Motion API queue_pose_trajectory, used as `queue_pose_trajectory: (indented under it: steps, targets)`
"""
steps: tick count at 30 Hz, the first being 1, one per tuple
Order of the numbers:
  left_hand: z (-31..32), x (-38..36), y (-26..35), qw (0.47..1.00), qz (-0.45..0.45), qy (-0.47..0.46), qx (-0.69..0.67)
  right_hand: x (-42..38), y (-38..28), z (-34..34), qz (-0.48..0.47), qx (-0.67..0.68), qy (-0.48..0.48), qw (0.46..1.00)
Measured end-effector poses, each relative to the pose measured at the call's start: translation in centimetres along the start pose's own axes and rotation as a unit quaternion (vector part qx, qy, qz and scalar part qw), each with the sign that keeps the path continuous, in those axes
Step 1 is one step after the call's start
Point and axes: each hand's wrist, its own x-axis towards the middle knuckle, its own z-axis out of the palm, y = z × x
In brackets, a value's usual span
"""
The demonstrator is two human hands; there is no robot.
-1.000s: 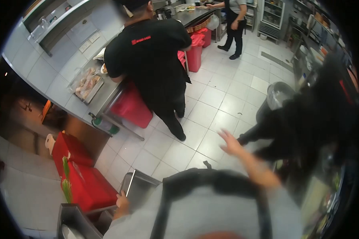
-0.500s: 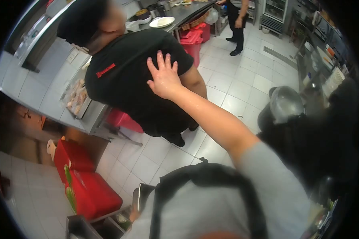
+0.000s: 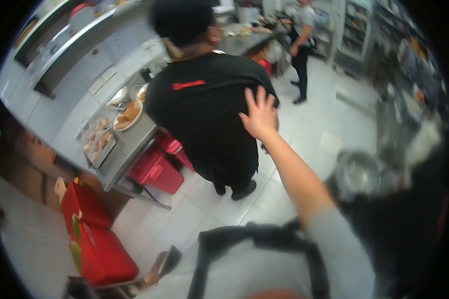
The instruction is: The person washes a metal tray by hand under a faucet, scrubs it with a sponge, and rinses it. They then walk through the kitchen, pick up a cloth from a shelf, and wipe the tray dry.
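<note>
My right arm reaches forward, and my right hand [image 3: 261, 115] lies with spread fingers against the back of a co-worker's black shirt [image 3: 204, 119]. It holds nothing. Low on the left, my left hand [image 3: 150, 280] shows only in part beside my grey shirt. A flat, dark grey, metal-looking thing [image 3: 170, 260] sticks up from it; blur hides its exact kind. My left fingers appear closed around its lower end.
Left of the co-worker, a steel counter [image 3: 134, 142] bears a plate of food [image 3: 128, 115] and a tray of raw-looking meat [image 3: 99, 144]. Red bins [image 3: 102, 254] stand on the lower left. At right is a large metal pot [image 3: 357, 174]. Another person [image 3: 300, 50] stands farther back.
The co-worker now stands more upright, facing away, and appears farther right in view. My right hand has moved right with their back. More of the left counter and its plate shows.
</note>
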Motion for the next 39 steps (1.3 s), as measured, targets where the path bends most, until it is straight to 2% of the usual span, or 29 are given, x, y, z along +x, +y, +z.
queue_pose_trajectory:
  steps: [2, 5, 8, 13, 16, 20, 23, 28, 30, 32, 35, 39]
  targets:
    - [-0.6, 1.2, 1.1, 1.0, -0.015, -0.011, -0.002, 3.1, 2.8, 1.5, 0.016, -0.067, 0.001, 0.998]
    - [-2.1, 4.4, 3.2, 0.999, -0.03, -0.019, -0.006, 7.8, 3.4, 3.1, 0.011, -0.125, -0.054, 0.991]
    - [-4.3, 7.0, 6.4, 0.999, -0.033, -0.012, -0.015, 12.2, 4.8, 3.7, -0.014, -0.15, -0.055, 0.987]
    - [-14.5, 2.4, 15.8, 0.996, -0.073, -0.018, -0.04, 19.8, 6.7, 5.6, -0.012, -0.14, -0.043, 0.989]
    - [-14.0, 5.1, 19.7, 0.994, -0.085, 0.026, -0.068, 23.1, 10.0, 7.1, -0.002, -0.125, -0.029, 0.992]
    - [-14.5, 7.7, 25.8, 0.991, -0.111, 0.024, -0.078, 27.8, 17.2, 9.1, 0.029, -0.131, -0.015, 0.991]
    - [-18.6, 5.6, 31.0, 0.988, -0.124, -0.006, -0.091, 31.4, 23.5, 9.9, 0.07, -0.15, 0.002, 0.986]
    - [-21.9, 3.6, 38.7, 0.982, -0.16, -0.037, -0.093, 36.8, 35.1, 10.7, 0.114, -0.21, 0.034, 0.97]
    - [-22.2, 5.2, 41.0, 0.976, -0.178, -0.018, -0.123, 40.3, 38.5, 11.3, 0.117, -0.284, 0.051, 0.95]
    - [-22.7, 7.3, 42.4, 0.973, -0.19, -0.033, -0.13, 43.9, 42.5, 12.7, 0.127, -0.227, 0.081, 0.962]
    - [-23.4, 10.4, 44.6, 0.934, -0.251, -0.001, -0.253, 49.5, 47.4, 15.0, 0.162, -0.243, 0.101, 0.951]
    - [-27.6, 15.1, 49.1, 0.914, -0.29, 0.026, -0.283, 57.9, 52.6, 20.3, 0.239, -0.245, 0.107, 0.933]
